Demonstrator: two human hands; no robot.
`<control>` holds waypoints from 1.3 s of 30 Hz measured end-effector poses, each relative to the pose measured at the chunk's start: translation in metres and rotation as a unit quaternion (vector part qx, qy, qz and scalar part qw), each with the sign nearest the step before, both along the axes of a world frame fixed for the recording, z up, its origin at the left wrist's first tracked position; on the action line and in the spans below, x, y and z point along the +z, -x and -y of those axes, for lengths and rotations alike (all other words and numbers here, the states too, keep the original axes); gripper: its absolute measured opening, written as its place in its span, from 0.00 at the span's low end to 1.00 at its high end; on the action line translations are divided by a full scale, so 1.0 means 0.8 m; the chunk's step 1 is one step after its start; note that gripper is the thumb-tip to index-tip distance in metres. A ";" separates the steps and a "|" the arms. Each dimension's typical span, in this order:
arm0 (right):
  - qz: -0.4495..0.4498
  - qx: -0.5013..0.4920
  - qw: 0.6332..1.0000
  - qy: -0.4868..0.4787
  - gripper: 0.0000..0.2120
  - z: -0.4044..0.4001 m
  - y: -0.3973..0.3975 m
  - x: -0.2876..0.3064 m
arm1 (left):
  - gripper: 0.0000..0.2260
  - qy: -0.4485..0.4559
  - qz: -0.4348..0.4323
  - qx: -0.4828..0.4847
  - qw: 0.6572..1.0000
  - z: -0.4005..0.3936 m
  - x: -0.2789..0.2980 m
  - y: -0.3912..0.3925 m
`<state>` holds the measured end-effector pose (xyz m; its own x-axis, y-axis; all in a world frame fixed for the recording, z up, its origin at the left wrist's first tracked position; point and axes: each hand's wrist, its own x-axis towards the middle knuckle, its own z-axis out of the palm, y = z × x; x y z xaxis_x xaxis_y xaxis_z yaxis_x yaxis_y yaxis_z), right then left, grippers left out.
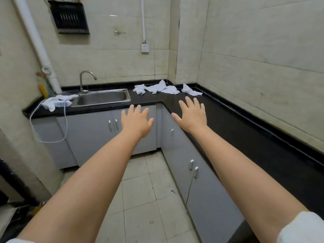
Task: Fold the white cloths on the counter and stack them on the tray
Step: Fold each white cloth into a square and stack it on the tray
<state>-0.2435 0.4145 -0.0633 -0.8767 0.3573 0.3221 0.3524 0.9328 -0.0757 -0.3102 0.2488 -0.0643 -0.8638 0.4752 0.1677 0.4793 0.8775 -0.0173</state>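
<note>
Your left hand (135, 121): fingers spread, grip apart, empty, held out in front of the grey cabinets (98, 135). Your right hand (192, 114): fingers spread, grip apart, empty, over the bench (245, 130) near its inner front corner. Cloths (157, 88): four crumpled white pieces, along the bench's back edge at the far corner, well apart from both hands. Sink (103, 98): steel, set into the bench, left of the cloths. More white cloth (56, 101): bench's left end. No legible writing.
</note>
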 end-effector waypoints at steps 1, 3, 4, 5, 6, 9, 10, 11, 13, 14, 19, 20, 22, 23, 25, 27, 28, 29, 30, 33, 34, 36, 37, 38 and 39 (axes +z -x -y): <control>0.001 0.010 1.000 0.007 0.29 -0.011 0.029 -0.003 | 0.23 -0.009 0.003 0.011 1.000 -0.009 -0.002 0.028; 0.002 0.023 1.000 0.015 0.28 -0.031 0.089 -0.013 | 0.23 -0.030 0.008 0.032 0.999 -0.025 -0.008 0.087; 0.004 0.027 1.000 0.013 0.28 -0.042 0.121 -0.019 | 0.23 -0.038 0.008 0.039 0.998 -0.034 -0.012 0.118; 0.006 0.029 0.999 0.011 0.28 -0.054 0.152 -0.023 | 0.23 -0.045 0.007 0.043 0.998 -0.044 -0.016 0.149; 0.005 0.030 1.000 0.010 0.28 -0.066 0.185 -0.026 | 0.23 -0.051 0.004 0.043 0.998 -0.055 -0.019 0.182; -0.006 0.015 1.000 0.005 0.28 -0.106 0.289 -0.028 | 0.22 -0.062 -0.007 0.031 0.998 -0.093 -0.023 0.289; -0.010 0.007 1.000 0.005 0.28 -0.119 0.323 -0.027 | 0.22 -0.060 -0.009 0.025 0.998 -0.107 -0.021 0.326; -0.012 -0.001 1.000 0.005 0.28 -0.133 0.356 -0.026 | 0.23 -0.056 -0.010 0.018 0.998 -0.122 -0.019 0.362; -0.011 -0.013 1.000 0.009 0.28 -0.162 0.420 -0.026 | 0.22 -0.052 -0.015 0.008 0.999 -0.153 -0.015 0.433; -0.009 -0.020 1.000 0.014 0.28 -0.178 0.449 -0.026 | 0.22 -0.051 -0.018 0.003 0.999 -0.168 -0.013 0.466; 0.008 -0.064 0.997 0.032 0.27 -0.262 0.569 -0.041 | 0.21 -0.033 -0.023 -0.037 0.998 -0.252 -0.022 0.610; 0.013 -0.070 0.997 0.034 0.27 -0.280 0.594 -0.047 | 0.21 -0.030 -0.024 -0.043 0.998 -0.270 -0.027 0.638; 0.018 -0.075 0.996 0.034 0.27 -0.316 0.648 -0.060 | 0.21 -0.022 -0.020 -0.051 0.998 -0.303 -0.041 0.693; 0.017 -0.074 0.997 0.032 0.27 -0.333 0.677 -0.065 | 0.21 -0.019 -0.016 -0.051 0.998 -0.319 -0.049 0.720; 0.015 -0.070 0.997 0.039 0.27 -0.366 0.736 -0.074 | 0.21 -0.015 -0.007 -0.048 0.999 -0.352 -0.064 0.778; 0.023 -0.060 0.997 0.052 0.27 -0.399 0.797 -0.081 | 0.22 -0.012 0.009 -0.041 0.999 -0.383 -0.074 0.837; 0.030 -0.054 0.996 0.056 0.27 -0.415 0.827 -0.084 | 0.22 -0.008 0.019 -0.038 0.999 -0.397 -0.077 0.865; 0.037 -0.050 0.996 0.060 0.28 -0.430 0.855 -0.088 | 0.22 -0.002 0.026 -0.036 0.999 -0.409 -0.081 0.892; 0.042 -0.047 0.996 0.063 0.28 -0.445 0.882 -0.092 | 0.23 0.004 0.031 -0.033 0.999 -0.420 -0.085 0.917; 0.064 -0.035 0.995 0.069 0.27 -0.479 0.960 -0.112 | 0.23 0.017 0.049 -0.027 0.998 -0.446 -0.102 0.987; 0.074 -0.030 0.994 0.070 0.27 -0.487 0.984 -0.121 | 0.22 0.020 0.053 -0.025 0.998 -0.453 -0.111 1.007; 0.096 -0.022 0.993 0.070 0.27 -0.503 1.029 -0.141 | 0.22 0.025 0.062 -0.027 0.997 -0.466 -0.128 1.046; 0.110 -0.022 0.991 0.067 0.27 -0.511 1.050 -0.151 | 0.22 0.029 0.070 -0.029 0.997 -0.474 -0.136 1.065; 0.121 -0.021 0.990 0.065 0.27 -0.518 1.071 -0.161 | 0.22 0.031 0.081 -0.033 0.996 -0.480 -0.144 1.084; 0.129 -0.021 0.989 0.067 0.27 -0.523 1.090 -0.171 | 0.22 0.031 0.095 -0.037 0.994 -0.488 -0.153 1.102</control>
